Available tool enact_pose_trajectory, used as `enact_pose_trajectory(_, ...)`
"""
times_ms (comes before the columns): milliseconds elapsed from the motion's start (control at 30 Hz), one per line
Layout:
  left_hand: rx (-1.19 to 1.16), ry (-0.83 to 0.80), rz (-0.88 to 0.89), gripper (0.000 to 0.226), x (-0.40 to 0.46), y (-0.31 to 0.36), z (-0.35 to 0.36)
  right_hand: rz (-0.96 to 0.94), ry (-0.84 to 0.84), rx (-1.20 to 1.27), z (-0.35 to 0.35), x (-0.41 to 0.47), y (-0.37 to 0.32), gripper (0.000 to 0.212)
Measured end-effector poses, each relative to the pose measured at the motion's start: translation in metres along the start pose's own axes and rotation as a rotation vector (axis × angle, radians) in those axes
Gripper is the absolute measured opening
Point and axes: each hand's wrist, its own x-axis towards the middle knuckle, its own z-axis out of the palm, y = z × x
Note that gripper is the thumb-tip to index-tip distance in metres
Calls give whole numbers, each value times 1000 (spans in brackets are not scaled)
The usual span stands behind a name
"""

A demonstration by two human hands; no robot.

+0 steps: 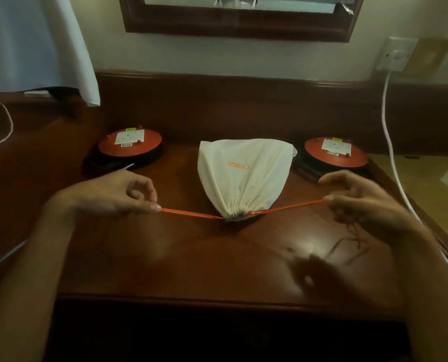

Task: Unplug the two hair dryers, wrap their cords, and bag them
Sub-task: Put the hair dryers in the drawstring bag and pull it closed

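Hands are pinching the orange drawstring (283,208), left hand (129,195) and right hand (361,202) pulling outward; uneven pulling is risking dragging the bag (243,178) sideways.

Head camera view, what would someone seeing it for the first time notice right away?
First, the white drawstring bag at the middle of the wooden table, its mouth cinched shut toward the camera. The orange drawstring stretches out from it to both sides, pinched by the left hand and the right hand. Behind the bag, two round orange discs on dark bases sit left and right.
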Motion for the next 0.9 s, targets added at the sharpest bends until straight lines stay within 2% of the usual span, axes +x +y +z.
enact_pose_trajectory(67, -85, 12, 102, 11, 5, 16, -21, -51, -13, 257, -19, 18, -19, 42)
enact_pose_trajectory(167, -431, 116, 265, 4, 41, 50, -38, -94, 65, 627, -31, 62, -44, 30)
enact_pose_trajectory(267, -654, 244, 254, 7, 104, 86, -37, -166, 145, 1088, -22, 115, -60, 22)
enact_pose_trajectory(367, -825, 276, 184, 6, 167, 109, -25, -136, 197, 1183, 0, 165, -70, 28)
enact_pose_trajectory(500, -811, 289, 88, 18, 226, 116, 2, 16, 239, 1149, 31, 217, -61, 46)
enact_pose_trajectory(533, -801, 280, 70, 25, 234, 115, 10, 64, 244, 1052, 38, 226, -53, 44)
enact_pose_trajectory(600, -772, 277, 53, 45, 243, 109, 20, 97, 251, 665, 52, 232, -40, 35)
enact_pose_trajectory(700, -621, 398, 128, 54, 249, 96, 24, -35, 298, -37, 68, 221, -30, 22)
enact_pose_trajectory(733, -523, 467, 173, 51, 250, 93, 25, -109, 315, -223, 73, 217, -29, 22)
enact_pose_trajectory(800, -185, 561, 233, 48, 256, 89, 32, -242, 338, -569, 84, 213, -21, 30)
enact_pose_trajectory(833, 28, 574, 222, 50, 259, 86, 40, -264, 342, -758, 89, 213, -14, 37)
enact_pose_trajectory(900, 358, 519, 133, 58, 263, 78, 64, -184, 293, -1015, 96, 218, 3, 50)
